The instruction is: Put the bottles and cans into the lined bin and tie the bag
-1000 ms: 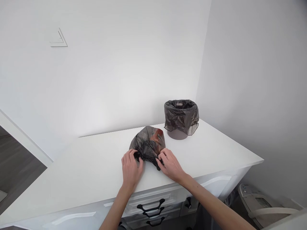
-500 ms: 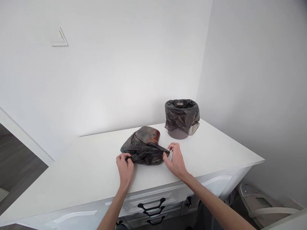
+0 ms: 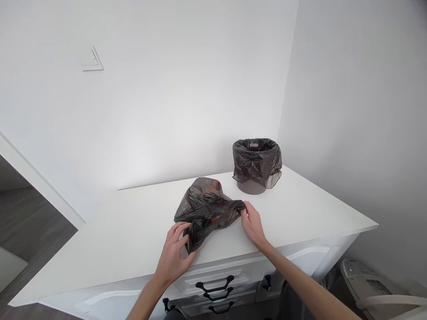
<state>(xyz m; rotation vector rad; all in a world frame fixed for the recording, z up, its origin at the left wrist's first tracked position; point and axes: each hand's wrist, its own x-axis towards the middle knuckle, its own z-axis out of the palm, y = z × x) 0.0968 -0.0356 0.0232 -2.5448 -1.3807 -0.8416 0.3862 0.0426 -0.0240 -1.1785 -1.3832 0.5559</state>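
Observation:
A crumpled dark plastic bag (image 3: 207, 205) with something reddish inside lies on the white countertop (image 3: 133, 231). My left hand (image 3: 175, 254) pinches the bag's near left end, close to the counter's front edge. My right hand (image 3: 252, 223) grips the bag's right end, and the plastic is stretched between the two hands. Behind and to the right stands a small round bin (image 3: 256, 165) lined with a dark bag, untouched.
White drawers with black handles (image 3: 213, 289) sit under the counter's front edge. A white appliance (image 3: 370, 284) stands on the floor at the lower right. Walls close off the back and right; a wall plate (image 3: 91, 60) is at the upper left.
The hands pulled apart along the bag and then shifted: the left hand came nearer the front edge, the right stayed at the bag's right end. The bag is now twisted and stretched.

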